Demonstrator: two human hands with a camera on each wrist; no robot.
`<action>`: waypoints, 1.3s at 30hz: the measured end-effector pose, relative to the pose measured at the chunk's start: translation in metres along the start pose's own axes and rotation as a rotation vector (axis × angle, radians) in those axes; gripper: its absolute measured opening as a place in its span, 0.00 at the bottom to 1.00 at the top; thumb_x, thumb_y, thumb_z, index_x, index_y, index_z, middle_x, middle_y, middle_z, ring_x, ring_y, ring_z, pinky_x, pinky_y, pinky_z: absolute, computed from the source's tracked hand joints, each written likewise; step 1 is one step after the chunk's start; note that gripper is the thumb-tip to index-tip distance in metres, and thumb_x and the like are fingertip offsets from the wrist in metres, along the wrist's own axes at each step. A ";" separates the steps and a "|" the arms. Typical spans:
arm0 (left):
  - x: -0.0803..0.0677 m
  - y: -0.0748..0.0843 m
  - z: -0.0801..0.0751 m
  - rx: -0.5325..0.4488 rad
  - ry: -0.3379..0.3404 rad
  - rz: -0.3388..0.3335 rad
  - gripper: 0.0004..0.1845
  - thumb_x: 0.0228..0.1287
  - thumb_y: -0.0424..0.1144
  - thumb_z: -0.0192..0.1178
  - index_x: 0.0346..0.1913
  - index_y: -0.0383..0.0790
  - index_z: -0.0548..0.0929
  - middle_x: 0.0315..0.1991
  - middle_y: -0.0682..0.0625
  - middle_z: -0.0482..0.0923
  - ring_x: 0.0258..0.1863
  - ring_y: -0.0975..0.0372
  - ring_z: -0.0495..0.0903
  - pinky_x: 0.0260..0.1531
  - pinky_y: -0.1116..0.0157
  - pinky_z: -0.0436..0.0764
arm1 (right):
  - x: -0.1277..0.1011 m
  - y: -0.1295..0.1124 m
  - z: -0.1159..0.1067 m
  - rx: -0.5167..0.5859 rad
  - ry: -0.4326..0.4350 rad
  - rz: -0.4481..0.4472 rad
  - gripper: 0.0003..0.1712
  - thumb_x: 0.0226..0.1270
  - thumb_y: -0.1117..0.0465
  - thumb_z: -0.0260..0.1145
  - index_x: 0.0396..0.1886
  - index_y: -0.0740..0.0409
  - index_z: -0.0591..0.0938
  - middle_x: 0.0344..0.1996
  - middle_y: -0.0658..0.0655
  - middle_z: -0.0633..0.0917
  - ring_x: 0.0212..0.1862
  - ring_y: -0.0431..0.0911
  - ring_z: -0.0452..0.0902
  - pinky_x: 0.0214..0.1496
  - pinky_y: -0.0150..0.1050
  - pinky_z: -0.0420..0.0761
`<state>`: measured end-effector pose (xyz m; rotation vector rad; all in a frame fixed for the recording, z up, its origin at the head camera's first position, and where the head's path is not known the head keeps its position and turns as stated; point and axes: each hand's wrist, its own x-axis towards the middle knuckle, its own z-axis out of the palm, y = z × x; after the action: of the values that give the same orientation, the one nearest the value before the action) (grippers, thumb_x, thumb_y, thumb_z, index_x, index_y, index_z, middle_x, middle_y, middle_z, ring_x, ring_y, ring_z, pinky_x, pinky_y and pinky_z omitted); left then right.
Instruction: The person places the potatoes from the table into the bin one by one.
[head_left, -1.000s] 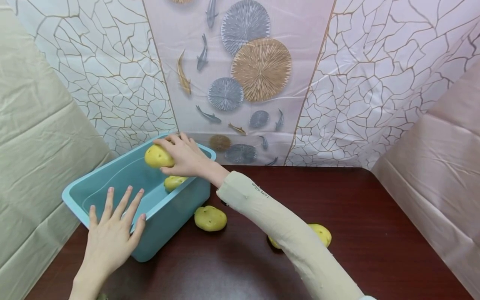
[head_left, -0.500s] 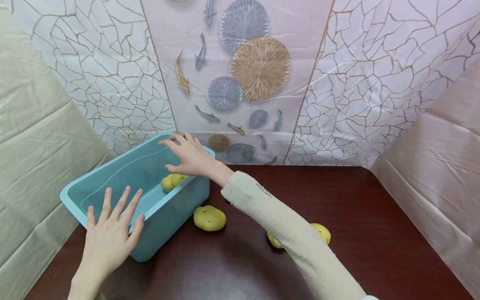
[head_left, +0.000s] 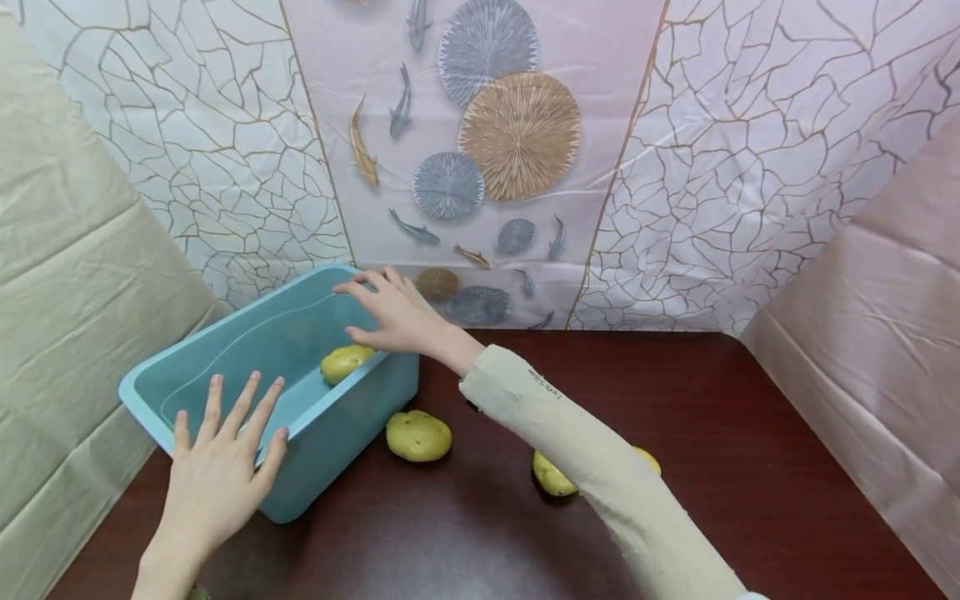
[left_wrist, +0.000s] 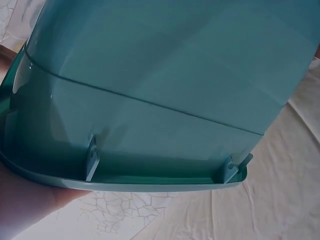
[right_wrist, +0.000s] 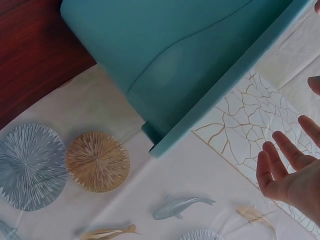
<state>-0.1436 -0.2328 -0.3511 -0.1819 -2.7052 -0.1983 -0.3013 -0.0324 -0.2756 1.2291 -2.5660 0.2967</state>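
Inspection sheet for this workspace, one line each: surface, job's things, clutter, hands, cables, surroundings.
Surface: dark red-brown, glossy tabletop.
Job's things: teal rectangular plastic bin with at least one yellow oval potato inside; another yellow-green oval potato beside it; yellow potato parts either side of the right sleeve, probably two potatoes.
Clutter: small greenish object by the left wrist, mostly cut off, unidentifiable.
Hands: left hand at the near rim, fingers spread; right hand over the far end, holding nothing.
Cables: nothing seen.
Surroundings: printed white sheet behind; plain beige cloth at the sides.
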 end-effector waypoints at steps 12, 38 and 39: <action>0.016 -0.025 -0.020 -0.232 -0.025 0.052 0.34 0.62 0.46 0.52 0.69 0.47 0.52 0.67 0.32 0.49 0.65 0.33 0.39 0.52 0.31 0.45 | -0.027 0.009 -0.010 0.001 0.035 -0.037 0.26 0.64 0.49 0.51 0.63 0.43 0.64 0.60 0.51 0.68 0.59 0.46 0.61 0.51 0.41 0.66; 0.066 -0.104 -0.008 -0.073 -0.394 -0.190 0.42 0.64 0.64 0.27 0.69 0.35 0.36 0.64 0.23 0.30 0.58 0.25 0.29 0.50 0.29 0.34 | -0.103 0.024 0.009 0.034 0.049 -0.127 0.23 0.61 0.55 0.55 0.57 0.48 0.71 0.50 0.46 0.76 0.50 0.41 0.67 0.46 0.36 0.68; 0.066 -0.104 -0.007 -0.068 -0.385 -0.194 0.42 0.64 0.64 0.28 0.69 0.35 0.37 0.64 0.22 0.31 0.58 0.24 0.30 0.49 0.29 0.35 | -0.105 0.024 0.010 0.028 0.053 -0.130 0.23 0.60 0.55 0.56 0.57 0.48 0.71 0.50 0.46 0.76 0.49 0.41 0.67 0.45 0.35 0.68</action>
<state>-0.2169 -0.3299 -0.3288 0.0280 -3.1026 -0.3430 -0.2591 0.0556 -0.3216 1.3721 -2.4326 0.3333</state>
